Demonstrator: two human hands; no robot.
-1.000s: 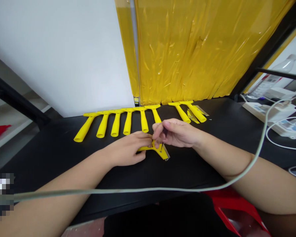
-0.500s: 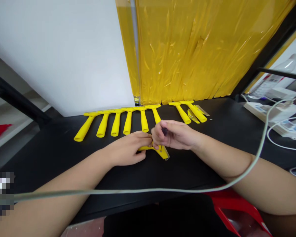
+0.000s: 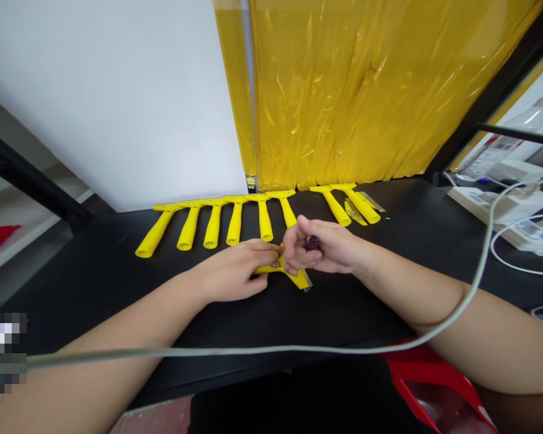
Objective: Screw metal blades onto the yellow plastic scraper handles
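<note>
My left hand (image 3: 238, 269) presses a yellow scraper (image 3: 301, 279) to the black table, its fingers closed round the handle. The scraper's head points right, and a thin metal blade shows along its edge. Over that head, my right hand (image 3: 317, 246) is closed on a screwdriver (image 3: 313, 243); only its dark handle end shows in the palm, and its tip is hidden. Behind my hands, several yellow scraper handles (image 3: 212, 228) lie in a row with their heads against the back panel.
To the right, two more handles (image 3: 337, 208) lie beside a loose yellow plate (image 3: 355, 213), a metal blade (image 3: 371, 201) and a small screw (image 3: 388, 218). A pale cable (image 3: 271, 349) hangs across the view in front. White power strips (image 3: 507, 220) sit at the right.
My right hand has turned and tilted slightly, showing more of the dark handle. My left hand and the scraper stay about where they were.
</note>
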